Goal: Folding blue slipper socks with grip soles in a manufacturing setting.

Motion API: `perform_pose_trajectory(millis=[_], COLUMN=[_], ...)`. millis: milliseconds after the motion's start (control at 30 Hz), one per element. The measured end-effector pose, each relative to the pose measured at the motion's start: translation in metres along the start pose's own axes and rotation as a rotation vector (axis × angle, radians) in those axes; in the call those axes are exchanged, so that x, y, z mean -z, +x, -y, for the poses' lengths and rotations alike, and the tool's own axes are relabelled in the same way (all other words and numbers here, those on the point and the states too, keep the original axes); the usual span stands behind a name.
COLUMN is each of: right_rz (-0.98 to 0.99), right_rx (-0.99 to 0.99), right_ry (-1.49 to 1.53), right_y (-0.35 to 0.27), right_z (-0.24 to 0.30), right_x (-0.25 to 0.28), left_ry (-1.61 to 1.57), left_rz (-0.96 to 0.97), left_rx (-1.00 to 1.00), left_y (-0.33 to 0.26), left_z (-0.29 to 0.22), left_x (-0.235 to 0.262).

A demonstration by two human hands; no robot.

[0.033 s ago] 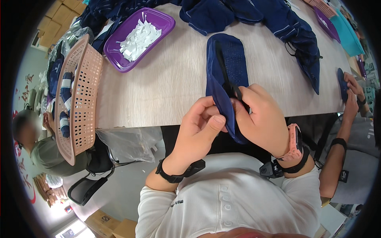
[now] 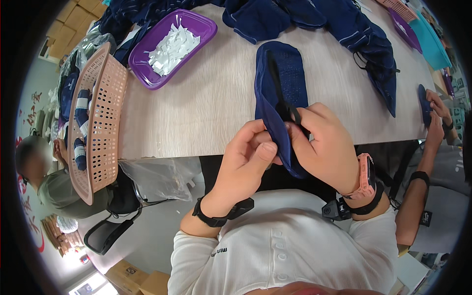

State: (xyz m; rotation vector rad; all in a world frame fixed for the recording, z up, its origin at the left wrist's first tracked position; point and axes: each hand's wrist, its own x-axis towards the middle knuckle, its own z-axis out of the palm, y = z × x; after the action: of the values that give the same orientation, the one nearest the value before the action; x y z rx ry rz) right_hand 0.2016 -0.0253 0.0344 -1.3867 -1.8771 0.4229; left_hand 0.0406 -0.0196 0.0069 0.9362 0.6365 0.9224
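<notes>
A navy fabric slipper (image 2: 290,64) with a dotted sole lies at the table's front edge, its near end overhanging. My left hand (image 2: 248,155) pinches the slipper's near edge between thumb and curled fingers. On the other side, my right hand (image 2: 322,142) is closed on the same near end, its thumb pressed against the inner face. A black strap (image 2: 293,114) loops up beside my right fingers. What lies under the right fingertips is hidden.
A purple tray (image 2: 209,29) of white paper slips stands at back left. Beside it, a pink basket (image 2: 105,123) holds rolled navy bundles (image 2: 81,110). Navy slippers (image 2: 354,34) are heaped along the back. One co-worker's hands (image 2: 435,113) hold a navy piece at right; another person sits at left.
</notes>
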Motion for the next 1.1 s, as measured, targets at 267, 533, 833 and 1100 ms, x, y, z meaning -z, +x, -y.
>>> perform_pose_trajectory(millis=[267, 533, 833, 1100], right_rz=[0.031, -0.003, -0.107, 0.024], right_rx=[-0.036, -0.096, 0.093, -0.105], right_ry=[-0.044, 0.259, 0.166, 0.314], right_y=[-0.004, -0.005, 0.0, 0.0], right_z=[0.018, 0.006, 0.002, 0.009], right_x=[-0.001, 0.0, -0.004, 0.003], left_ry=[0.043, -0.018, 0.053, 0.008], left_rz=[-0.013, 0.045, -0.043, 0.0], left_rx=[0.12, 0.092, -0.024, -0.062], left_y=[0.001, -0.003, -0.001, 0.0], left_z=[0.002, 0.004, 0.007, 0.009], left_x=[-0.006, 0.002, -0.003, -0.005])
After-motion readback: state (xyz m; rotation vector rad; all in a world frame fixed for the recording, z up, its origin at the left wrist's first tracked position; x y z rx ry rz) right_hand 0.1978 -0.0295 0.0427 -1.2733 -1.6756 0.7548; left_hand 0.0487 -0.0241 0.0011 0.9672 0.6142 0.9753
